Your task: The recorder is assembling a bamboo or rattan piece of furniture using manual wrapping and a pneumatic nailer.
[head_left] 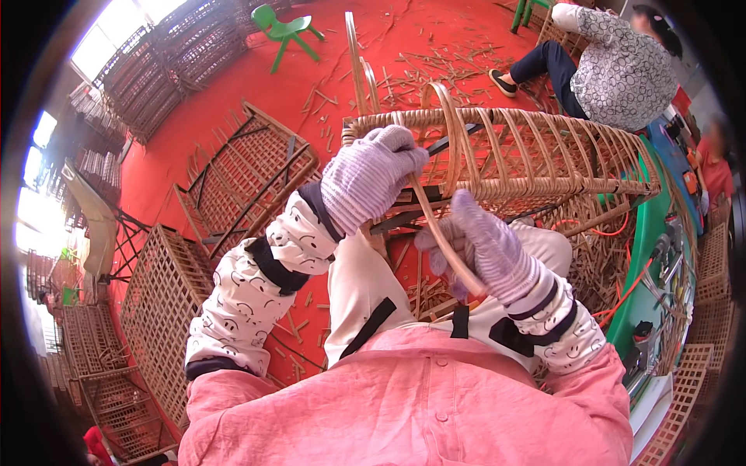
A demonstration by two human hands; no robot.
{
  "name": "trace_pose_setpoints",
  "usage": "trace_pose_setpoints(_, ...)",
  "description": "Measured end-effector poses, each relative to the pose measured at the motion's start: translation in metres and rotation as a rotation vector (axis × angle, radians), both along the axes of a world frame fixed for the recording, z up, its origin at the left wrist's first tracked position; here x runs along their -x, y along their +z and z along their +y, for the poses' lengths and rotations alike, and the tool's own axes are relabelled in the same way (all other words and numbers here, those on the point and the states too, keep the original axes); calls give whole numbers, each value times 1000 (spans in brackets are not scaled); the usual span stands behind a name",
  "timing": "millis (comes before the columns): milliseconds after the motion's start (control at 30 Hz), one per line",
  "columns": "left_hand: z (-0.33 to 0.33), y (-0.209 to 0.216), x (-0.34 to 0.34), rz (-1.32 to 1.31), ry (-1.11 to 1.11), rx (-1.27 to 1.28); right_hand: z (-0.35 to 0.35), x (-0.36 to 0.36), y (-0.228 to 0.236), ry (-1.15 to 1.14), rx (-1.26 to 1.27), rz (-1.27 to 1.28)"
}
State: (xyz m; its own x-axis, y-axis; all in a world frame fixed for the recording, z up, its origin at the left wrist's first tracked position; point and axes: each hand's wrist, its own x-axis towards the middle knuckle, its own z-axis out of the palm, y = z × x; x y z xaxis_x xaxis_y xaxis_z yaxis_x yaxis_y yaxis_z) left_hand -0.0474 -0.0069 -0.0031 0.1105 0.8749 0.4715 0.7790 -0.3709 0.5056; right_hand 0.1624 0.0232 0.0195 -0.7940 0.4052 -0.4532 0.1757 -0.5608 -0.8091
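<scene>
A long rattan frame with an open lattice and a strip-wrapped rim [544, 120] lies across in front of me. My left hand [373, 175], in a lilac knit glove, is closed at the rim's left end, its fingertips on a pale rattan strip [429, 206]. From there the strip slants down to my right hand [489, 245], gloved alike, whose fingers curl around it below the frame. Part of its grip is hidden behind the strip. Loose loops of rattan [451, 116] stand up from the rim between the hands and beyond.
Lattice panels [249, 175] lie at the left, with stacked baskets [163, 66] behind. A green chair [284, 31] stands on the red floor among wood scraps. At the right are a green table edge [645, 210] with tools and a seated person [622, 74].
</scene>
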Motion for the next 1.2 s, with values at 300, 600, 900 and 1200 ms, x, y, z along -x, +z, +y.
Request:
trace_pose_setpoints(300,0,2,-2,10,251,-47,-4,8,-23,85,40,114)
trace_pose_setpoints(600,7,1,-3,13,257,-80,5,12,-35,8,170,344)
trace_pose_setpoints(900,6,0,-2,113,290,-79,-1,15,-40,-63,151,369)
trace_pose_setpoints(1200,-5,-5,6,-91,279,-165,-6,10,-54,-257,-9,394)
